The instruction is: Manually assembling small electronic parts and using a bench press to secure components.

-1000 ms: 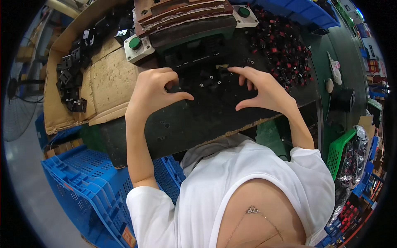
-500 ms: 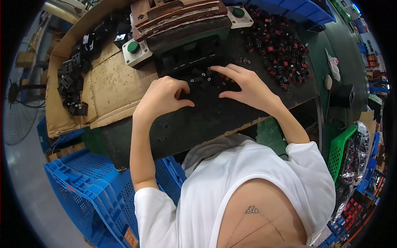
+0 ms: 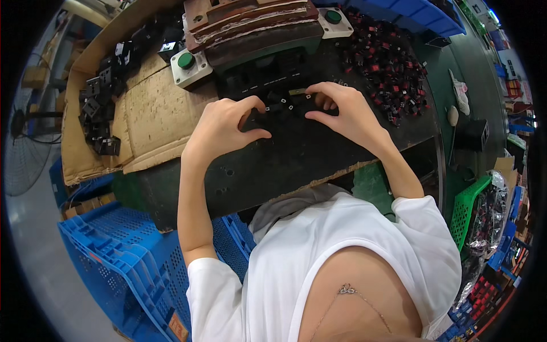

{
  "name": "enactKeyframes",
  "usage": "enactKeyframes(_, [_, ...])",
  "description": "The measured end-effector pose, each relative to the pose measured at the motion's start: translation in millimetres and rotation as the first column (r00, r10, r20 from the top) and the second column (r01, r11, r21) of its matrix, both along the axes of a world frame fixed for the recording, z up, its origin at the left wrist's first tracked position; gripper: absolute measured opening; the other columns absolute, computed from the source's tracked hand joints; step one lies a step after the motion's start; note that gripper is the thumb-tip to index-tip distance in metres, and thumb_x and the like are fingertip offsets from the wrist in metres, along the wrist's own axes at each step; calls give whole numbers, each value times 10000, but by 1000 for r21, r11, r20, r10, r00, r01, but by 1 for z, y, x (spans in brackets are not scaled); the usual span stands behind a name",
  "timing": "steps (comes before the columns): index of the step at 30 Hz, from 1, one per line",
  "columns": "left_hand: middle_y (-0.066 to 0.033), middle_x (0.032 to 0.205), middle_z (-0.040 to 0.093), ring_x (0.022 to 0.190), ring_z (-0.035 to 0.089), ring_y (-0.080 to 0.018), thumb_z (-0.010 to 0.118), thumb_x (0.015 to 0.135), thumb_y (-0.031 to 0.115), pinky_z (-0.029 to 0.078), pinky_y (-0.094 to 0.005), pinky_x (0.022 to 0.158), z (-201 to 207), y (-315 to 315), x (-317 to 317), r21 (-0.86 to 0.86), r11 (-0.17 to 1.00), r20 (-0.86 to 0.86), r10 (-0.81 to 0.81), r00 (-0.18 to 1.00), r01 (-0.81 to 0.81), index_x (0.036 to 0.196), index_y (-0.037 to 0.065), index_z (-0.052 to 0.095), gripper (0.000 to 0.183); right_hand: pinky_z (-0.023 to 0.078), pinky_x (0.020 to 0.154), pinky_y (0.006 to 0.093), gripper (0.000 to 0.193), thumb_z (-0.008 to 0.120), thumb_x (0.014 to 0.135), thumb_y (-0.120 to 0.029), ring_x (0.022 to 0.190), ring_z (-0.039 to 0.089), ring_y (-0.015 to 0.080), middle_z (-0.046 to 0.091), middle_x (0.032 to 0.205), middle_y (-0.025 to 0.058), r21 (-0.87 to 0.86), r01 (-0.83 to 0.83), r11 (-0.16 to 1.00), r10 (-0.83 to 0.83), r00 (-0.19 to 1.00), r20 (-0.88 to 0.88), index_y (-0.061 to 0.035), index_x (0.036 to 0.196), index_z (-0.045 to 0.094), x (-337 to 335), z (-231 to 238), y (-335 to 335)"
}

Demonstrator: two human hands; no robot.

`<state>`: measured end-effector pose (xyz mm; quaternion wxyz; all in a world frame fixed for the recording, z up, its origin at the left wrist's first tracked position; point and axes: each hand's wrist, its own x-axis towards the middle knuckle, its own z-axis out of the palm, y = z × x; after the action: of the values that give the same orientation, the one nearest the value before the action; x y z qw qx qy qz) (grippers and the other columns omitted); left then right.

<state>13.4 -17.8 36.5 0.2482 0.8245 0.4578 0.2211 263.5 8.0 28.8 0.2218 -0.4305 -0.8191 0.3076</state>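
You've got black housings (image 3: 106, 77) in the cardboard box (image 3: 156, 108) already, then your left hand (image 3: 219, 130), fingers parted, gripping nothing visible. Small dark parts (image 3: 290, 107) lie loose mid-bench, so looks unfinished; your right hand (image 3: 350, 114) is unclenched too, the red-and-black heap (image 3: 387, 74) beyond untouched.

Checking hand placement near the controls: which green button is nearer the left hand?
The green button beside the cardboard; the other button is farther from the left hand, beside the red-and-black parts.

Head view: left fisheye of head-worn pair, above the near side of the workbench (image 3: 250, 176). Close, wide; faces steeply down, across toward the far side.
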Motion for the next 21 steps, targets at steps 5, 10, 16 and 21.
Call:
enactKeyframes(5, [-35, 454, 350, 396, 382, -164, 774, 610, 184, 289, -291, 428, -4, 0, -1, 9, 1000, -6, -22, 1000, 22, 871, 102, 619, 314, 445, 563, 223, 328, 726, 693, -88, 571, 533, 117, 578, 667, 36, -54, 47, 997, -44, 997, 62, -49, 985, 581, 5, -2, 5])
enactKeyframes(10, [-47, 443, 319, 388, 354, -163, 756, 626, 149, 276, -298, 423, 0, 0, -5, 53, 999, 21, -10, 1000, 9, 850, 88, 637, 261, 455, 533, 281, 240, 697, 727, -151, 559, 573, 178, 614, 659, 58, -45, 76, 996, -73, 995, 71, -63, 928, 601, 6, -2, 2])
enactKeyframes(16, [-61, 439, 334, 386, 345, -169, 746, 615, 97, 268, -297, 419, 1, -3, -20, -142, 990, -1, -8, 1000, 8, 797, 53, 653, 209, 437, 532, 205, 98, 630, 804, -79, 582, 573, 68, 611, 645, 45, 59, 220, 974, -220, 976, -6, -3, 864, 611, 18, 6, 13])
enactKeyframes(21, [-65, 442, 351, 388, 353, -177, 739, 614, 89, 272, -303, 421, 5, -8, -23, -142, 989, -21, -33, 999, 30, 779, 49, 650, 192, 446, 625, 194, 107, 586, 845, -87, 681, 587, 58, 628, 717, 33, 383, 230, 895, -242, 970, -17, 0, 900, 618, 47, 53, 46])
